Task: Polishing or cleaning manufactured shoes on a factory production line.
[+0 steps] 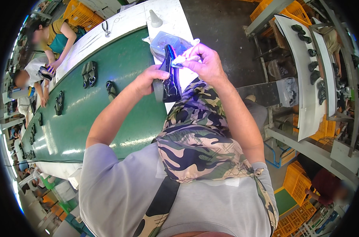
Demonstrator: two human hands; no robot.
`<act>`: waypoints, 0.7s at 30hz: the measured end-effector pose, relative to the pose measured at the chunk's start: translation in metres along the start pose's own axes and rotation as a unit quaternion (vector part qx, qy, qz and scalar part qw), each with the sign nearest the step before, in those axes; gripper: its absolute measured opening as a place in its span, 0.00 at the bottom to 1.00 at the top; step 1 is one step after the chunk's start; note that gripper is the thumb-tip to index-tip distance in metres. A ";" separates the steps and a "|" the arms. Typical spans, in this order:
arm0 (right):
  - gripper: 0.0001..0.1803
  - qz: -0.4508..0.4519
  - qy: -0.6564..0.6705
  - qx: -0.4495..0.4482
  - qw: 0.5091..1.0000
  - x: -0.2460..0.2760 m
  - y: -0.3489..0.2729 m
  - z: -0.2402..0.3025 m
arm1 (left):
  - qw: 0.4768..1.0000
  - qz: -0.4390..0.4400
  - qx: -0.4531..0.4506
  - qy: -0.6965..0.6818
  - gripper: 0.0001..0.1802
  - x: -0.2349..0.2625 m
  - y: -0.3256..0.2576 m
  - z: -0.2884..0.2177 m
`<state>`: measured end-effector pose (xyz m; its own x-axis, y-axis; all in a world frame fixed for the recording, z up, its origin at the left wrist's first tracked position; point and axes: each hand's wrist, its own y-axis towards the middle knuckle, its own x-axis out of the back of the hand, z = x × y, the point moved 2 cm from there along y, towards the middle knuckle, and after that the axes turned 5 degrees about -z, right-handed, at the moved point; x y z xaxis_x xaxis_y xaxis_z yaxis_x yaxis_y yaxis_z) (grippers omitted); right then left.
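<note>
My left hand [151, 78] is closed around the side of a dark sandal [172, 87], its thumb lying on the edge. The sandal is held upright and tilted, and its glossy black side reflects a purple-blue light. In my right hand [209, 65] a wad of white cloth [181, 60] is pinched between thumb and fingers, against or very close to the sandal's upper side. Just beyond the sandal a translucent blue tub [163, 40] stands on the white table edge, with clear plastic around it. A camouflage apron [203, 150] covers my lap.
A green conveyor belt [128, 114] on my left carries several sandals [89, 74]. On the white ledge are a pale cone [155, 19] and a small pliers-like tool [106, 29]. Two co-workers handle footwear across the belt. To the right stand a rack with shoes [314, 75] and yellow crates [296, 181].
</note>
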<state>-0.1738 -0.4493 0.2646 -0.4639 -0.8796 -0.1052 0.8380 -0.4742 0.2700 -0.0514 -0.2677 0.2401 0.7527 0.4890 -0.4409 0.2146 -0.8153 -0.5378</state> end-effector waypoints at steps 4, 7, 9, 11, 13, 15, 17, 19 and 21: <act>0.12 0.034 -0.012 -0.059 0.998 0.000 -0.010 0.001 | 0.999 -0.001 0.008 -0.050 0.30 0.014 0.008 0.005; 0.12 0.049 -0.017 -0.067 0.996 0.002 -0.014 0.005 | 0.996 -0.002 0.010 -0.088 0.29 0.016 0.009 0.009; 0.12 0.061 -0.034 -0.069 0.995 0.005 -0.015 0.012 | 0.993 -0.008 0.020 -0.115 0.28 0.016 0.009 0.012; 0.12 0.074 -0.052 -0.071 0.993 0.006 -0.018 0.017 | 0.985 -0.021 0.038 -0.166 0.28 0.015 0.009 0.018; 0.12 0.056 -0.049 -0.036 0.997 0.009 -0.021 0.022 | 0.981 -0.013 0.039 -0.192 0.28 0.011 0.009 0.020; 0.12 0.058 -0.052 -0.032 0.996 0.012 -0.024 0.030 | 0.975 -0.005 0.039 -0.217 0.27 0.006 0.009 0.022; 0.12 0.060 -0.054 -0.028 0.996 0.015 -0.026 0.033 | 0.970 0.012 0.038 -0.239 0.26 -0.001 0.009 0.022; 0.13 0.058 -0.021 0.021 0.998 0.020 -0.026 0.036 | 0.967 0.002 0.025 -0.253 0.26 -0.012 0.008 0.021; 0.13 0.063 -0.018 0.023 0.998 0.025 -0.028 0.041 | 0.963 -0.006 0.013 -0.267 0.26 -0.022 0.009 0.022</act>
<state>-0.2201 -0.4566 0.2934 -0.3668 -0.9297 -0.0329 0.8767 -0.3573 0.3220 -0.0798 -0.2795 0.2296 0.3207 0.5933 -0.7383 0.1997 -0.8043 -0.5596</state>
